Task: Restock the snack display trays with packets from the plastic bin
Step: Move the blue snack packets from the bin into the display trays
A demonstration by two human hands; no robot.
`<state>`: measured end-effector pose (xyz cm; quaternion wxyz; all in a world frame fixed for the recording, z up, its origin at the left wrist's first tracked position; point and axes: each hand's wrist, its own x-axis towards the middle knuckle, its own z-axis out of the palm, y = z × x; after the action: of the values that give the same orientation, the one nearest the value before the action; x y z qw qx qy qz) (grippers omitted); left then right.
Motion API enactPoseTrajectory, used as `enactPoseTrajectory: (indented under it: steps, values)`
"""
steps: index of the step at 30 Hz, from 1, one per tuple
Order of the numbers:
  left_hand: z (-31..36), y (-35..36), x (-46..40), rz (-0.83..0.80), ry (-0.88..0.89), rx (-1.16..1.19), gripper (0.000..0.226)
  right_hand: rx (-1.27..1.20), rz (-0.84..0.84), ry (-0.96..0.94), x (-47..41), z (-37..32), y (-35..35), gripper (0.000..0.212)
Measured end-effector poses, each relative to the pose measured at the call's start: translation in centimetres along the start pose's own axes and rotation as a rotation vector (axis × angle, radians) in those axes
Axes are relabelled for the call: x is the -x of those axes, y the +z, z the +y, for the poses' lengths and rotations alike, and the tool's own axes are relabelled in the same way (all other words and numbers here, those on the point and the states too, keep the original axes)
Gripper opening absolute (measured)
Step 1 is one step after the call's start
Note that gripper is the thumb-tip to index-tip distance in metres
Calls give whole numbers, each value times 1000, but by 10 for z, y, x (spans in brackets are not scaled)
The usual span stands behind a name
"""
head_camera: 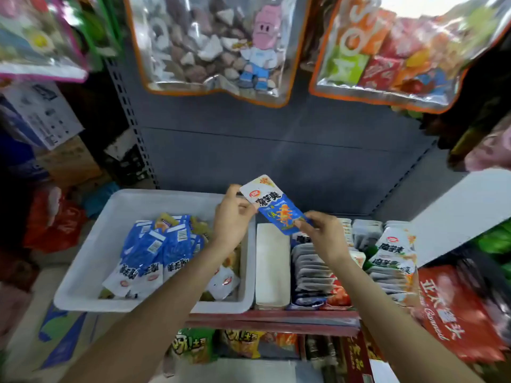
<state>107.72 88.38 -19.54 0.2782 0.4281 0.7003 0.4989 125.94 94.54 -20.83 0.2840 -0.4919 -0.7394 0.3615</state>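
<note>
A blue and white snack packet (272,204) is held in the air above the shelf by both hands. My left hand (232,217) pinches its upper left edge, and my right hand (322,234) pinches its lower right corner. Below the left hand sits the white plastic bin (91,261), holding several blue and white packets (153,250). Right of the bin stands an empty white display tray (272,266). Further right, display trays (312,269) are packed with upright packets, and white packets (394,252) stand in the rightmost rows.
Large clear bags of snacks (213,42) hang overhead, with another bag (398,51) to the right. A grey shelf back panel (276,150) rises behind the trays. A red shelf edge (273,319) runs below them, with snack bags (190,345) underneath. A red bag (456,313) lies at the right.
</note>
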Motion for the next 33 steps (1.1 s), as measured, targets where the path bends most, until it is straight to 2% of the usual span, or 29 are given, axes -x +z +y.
enactPoseTrajectory:
  steps: [3,6,9,14,17,20,22,25,29,33]
  values:
    - [14,29,0,-20,86,-55,10,138,11,10,0,15,-22,2]
    - [19,54,3,-79,176,-194,17,214,52,13,-1,25,-33,14]
    - [17,71,7,-124,240,-310,9,202,82,-26,-2,28,-40,20]
    - [8,85,12,-167,283,-412,7,199,57,-115,0,29,-46,30]
    - [7,85,15,-112,315,-375,16,301,23,-148,1,34,-45,24]
    - [8,85,16,-148,352,-430,19,448,-40,-199,1,38,-41,21]
    - [5,83,16,-182,342,-508,21,513,-62,-208,1,39,-37,24]
    - [-1,76,18,-200,291,-534,27,466,10,-241,5,34,-30,27]
    - [-11,52,21,-149,269,-500,29,468,124,-402,8,19,-11,30]
    - [-25,16,22,-74,213,-464,26,435,25,-494,9,-10,22,27]
